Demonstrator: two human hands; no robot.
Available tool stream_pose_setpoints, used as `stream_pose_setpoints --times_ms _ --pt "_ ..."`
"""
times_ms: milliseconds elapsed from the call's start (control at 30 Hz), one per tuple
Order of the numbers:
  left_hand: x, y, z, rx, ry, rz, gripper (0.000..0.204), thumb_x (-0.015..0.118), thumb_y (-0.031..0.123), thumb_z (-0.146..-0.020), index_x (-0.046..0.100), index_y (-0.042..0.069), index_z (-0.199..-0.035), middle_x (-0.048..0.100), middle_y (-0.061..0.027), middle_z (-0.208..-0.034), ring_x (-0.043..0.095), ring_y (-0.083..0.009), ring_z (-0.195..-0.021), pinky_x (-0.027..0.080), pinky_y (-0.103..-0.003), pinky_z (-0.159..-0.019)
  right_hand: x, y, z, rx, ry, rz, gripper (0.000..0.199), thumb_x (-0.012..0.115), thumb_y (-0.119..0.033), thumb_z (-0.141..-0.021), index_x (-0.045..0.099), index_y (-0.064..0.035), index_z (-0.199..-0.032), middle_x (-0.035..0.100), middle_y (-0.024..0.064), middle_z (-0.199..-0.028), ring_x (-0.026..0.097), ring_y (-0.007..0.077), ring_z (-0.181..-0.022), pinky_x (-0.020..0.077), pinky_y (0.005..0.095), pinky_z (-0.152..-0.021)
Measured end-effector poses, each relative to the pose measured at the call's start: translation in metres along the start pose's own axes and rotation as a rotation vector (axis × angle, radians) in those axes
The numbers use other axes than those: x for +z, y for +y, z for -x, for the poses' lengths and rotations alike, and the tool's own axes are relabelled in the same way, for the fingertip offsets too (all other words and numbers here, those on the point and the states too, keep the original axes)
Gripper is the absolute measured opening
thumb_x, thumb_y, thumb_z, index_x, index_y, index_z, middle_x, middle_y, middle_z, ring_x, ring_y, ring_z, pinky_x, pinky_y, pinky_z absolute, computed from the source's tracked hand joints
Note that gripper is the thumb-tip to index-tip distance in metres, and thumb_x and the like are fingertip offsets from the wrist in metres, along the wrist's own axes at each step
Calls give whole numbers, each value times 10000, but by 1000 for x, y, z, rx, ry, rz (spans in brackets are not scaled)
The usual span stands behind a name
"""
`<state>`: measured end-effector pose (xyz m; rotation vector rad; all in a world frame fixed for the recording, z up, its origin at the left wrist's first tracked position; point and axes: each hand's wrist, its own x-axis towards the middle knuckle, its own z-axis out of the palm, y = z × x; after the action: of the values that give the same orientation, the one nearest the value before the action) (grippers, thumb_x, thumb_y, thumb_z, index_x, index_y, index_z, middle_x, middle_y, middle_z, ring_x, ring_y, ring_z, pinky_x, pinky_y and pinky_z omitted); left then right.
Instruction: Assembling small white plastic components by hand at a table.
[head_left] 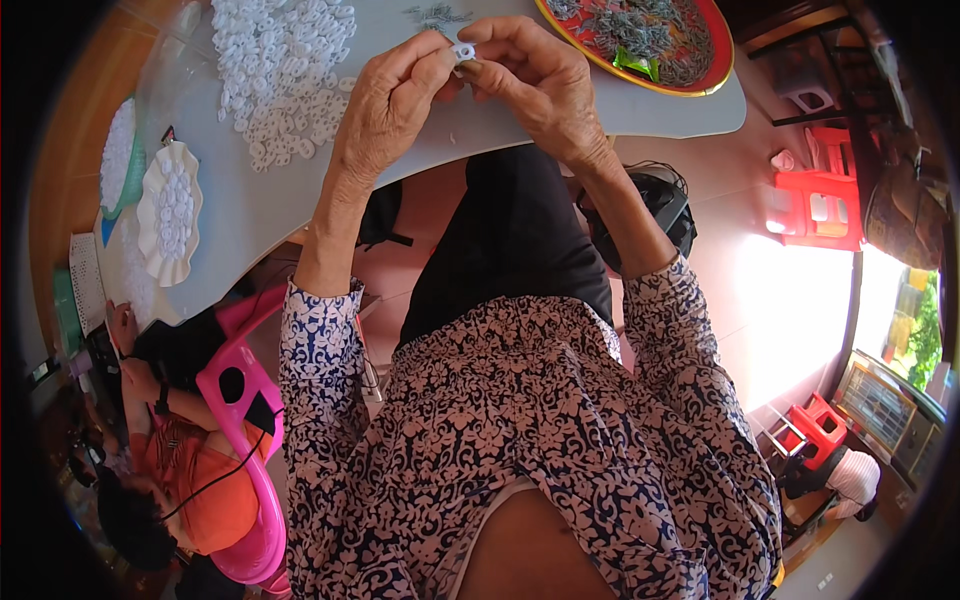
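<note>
Above the table's near edge, a small white plastic piece with a round hole (464,51) is pinched between both hands. My left hand (400,95) grips it from the left with thumb and forefinger. From the other side my right hand (535,85) has its thumb and fingers closed on the same piece. Left of my hands lies a heap of like white plastic pieces (285,60), with flatter off-white pieces (295,125) spread in front of it. On the right, a red tray with a gold rim (722,50) holds many small grey metal parts and a green wrapper (637,65).
Several grey metal parts (437,16) lie beyond my hands on the grey table (430,160). At the left stands a scalloped white dish (160,265) of white pieces. A person in orange (215,500) sits on a pink chair (265,520) at lower left. Red stools (815,205) stand at right.
</note>
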<state>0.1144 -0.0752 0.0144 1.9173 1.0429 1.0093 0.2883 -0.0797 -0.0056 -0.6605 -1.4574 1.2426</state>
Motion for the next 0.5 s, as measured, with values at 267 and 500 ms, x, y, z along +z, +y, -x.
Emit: stream_pose_setpoints --times_ms 267,500 --pt "5 -6 5 -110 95 97 214 466 218 -883 507 9 -865 455 -74 -651 420 -145 -607 403 -290 -585 4 12 0 -34 -33 12 350 704 -67 -787 557 0 -1097 614 41 -822 610 83 -763 513 218 -699" --pt "7 0 10 -134 78 53 228 451 235 -890 488 15 -840 466 -100 -671 423 -190 -605 407 -308 -593 6 17 2 -31 -5 48 313 715 -86 -777 576 -7 -1047 608 28 -785 608 80 -736 513 218 -676"
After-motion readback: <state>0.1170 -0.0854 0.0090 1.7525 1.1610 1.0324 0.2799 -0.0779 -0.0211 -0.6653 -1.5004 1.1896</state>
